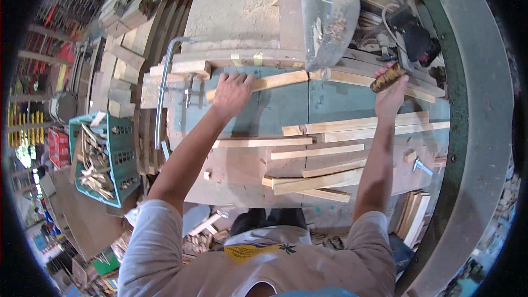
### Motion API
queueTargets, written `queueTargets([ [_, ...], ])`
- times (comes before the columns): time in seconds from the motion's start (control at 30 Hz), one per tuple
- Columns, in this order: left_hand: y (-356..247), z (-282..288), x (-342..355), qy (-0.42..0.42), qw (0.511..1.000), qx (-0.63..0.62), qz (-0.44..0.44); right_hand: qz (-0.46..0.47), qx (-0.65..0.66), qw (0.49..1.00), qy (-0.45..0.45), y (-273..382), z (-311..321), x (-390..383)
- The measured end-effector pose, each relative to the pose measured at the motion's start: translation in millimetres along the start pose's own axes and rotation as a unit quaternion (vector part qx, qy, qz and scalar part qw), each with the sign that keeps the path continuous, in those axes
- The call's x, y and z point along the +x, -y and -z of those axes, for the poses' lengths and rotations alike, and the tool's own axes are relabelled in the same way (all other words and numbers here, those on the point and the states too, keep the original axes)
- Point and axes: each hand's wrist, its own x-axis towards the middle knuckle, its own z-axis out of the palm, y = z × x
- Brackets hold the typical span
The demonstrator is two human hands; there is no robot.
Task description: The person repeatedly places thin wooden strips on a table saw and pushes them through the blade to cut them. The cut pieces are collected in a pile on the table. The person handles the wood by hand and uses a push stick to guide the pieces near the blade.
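Grey-blue worktable (341, 102) fills the middle of my view, with a teal crate (122, 153) of wood scraps (93, 162) at the left. Near upper centre I see the left hand (234, 94) closed over a pale wooden strip (280, 80) on the table. At upper right, the right hand (391, 99) grips a brown, rough-looking cylinder (387, 77). Loose strips (319, 182) lie lower, around centre.

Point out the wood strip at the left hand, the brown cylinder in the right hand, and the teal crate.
Wood strip (282, 81): head view, bare stretch toward its right end.
Brown cylinder (387, 78): head view, mid-length.
Teal crate (116, 143): head view, right side wall.
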Motion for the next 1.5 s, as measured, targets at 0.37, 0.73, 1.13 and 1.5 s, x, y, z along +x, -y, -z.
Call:
queueTargets([
  [0.37,16.7,18.1,-141.0,0.123,0.981,-0.139,0.053,0.066,-0.721,0.671,0.163,-40.6,127.0,20.9],
  [0.73,-38.7,-6.4,-49.7,-0.097,0.982,-0.164,0.006,0.073,-0.674,0.712,0.181,-61.7,-19.4,-56.3],
  [1.13,-41.8,-42.5,52.6,-0.220,0.974,0.052,-0.011,0.103,-0.536,0.808,0.221,-77.9,-43.4,-68.6],
  [1.5,-28.5,-46.2,50.0,-0.212,0.977,0.002,0.009,-0.036,-0.309,0.949,-0.046,-37.0,32.2,-18.8],
])
